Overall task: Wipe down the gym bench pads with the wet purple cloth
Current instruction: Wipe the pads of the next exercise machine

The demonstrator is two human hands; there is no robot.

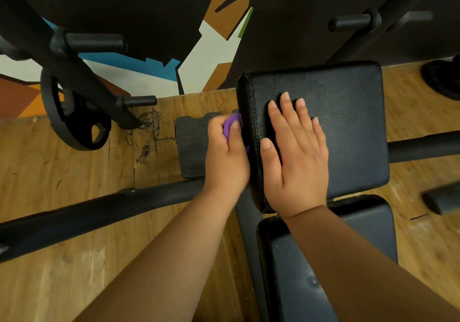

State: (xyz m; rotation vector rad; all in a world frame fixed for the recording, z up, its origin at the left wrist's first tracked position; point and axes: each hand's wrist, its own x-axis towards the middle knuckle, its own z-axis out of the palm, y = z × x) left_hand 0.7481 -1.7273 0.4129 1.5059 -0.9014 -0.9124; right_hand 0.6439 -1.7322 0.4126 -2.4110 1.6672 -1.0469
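Left grip: the left grip [227, 152] was closed, fingers curled round the bunched purple cloth [231, 122], of which only a small fold showed above the knuckles.
Cloth position: it was pressed against the left side face of the upper pad [348, 122], near that face's far end and below the top edge.
Why held so: bunching probably gave the fingers a firm wad to push sideways into the narrow vertical face, where a flat cloth would slip.
Right grip: the right grip [297, 157] lay flat and empty on the pad's top, fingers straight and spread, thumb along the left edge.
Why placed so: it seemed to brace the pad against the sideways push from the other side.
Cloth axis: wadded up, it showed no long axis, and its far side was hidden by the fingers.
Pad facing: the top faced up at the camera, and the seamed side under the cloth faced left.
Pad axis: the upper pad and the lower pad [293, 284] lined up end to end, running away from the person, so the side face ran near to far.
Step judged: side wiping appeared under way; the lower pad had no cloth on it.
Surroundings: a dark mat [191, 147] lay on the wooden floor [62, 259] just left of the cloth hand, and a weight plate [74, 122] stood further left.
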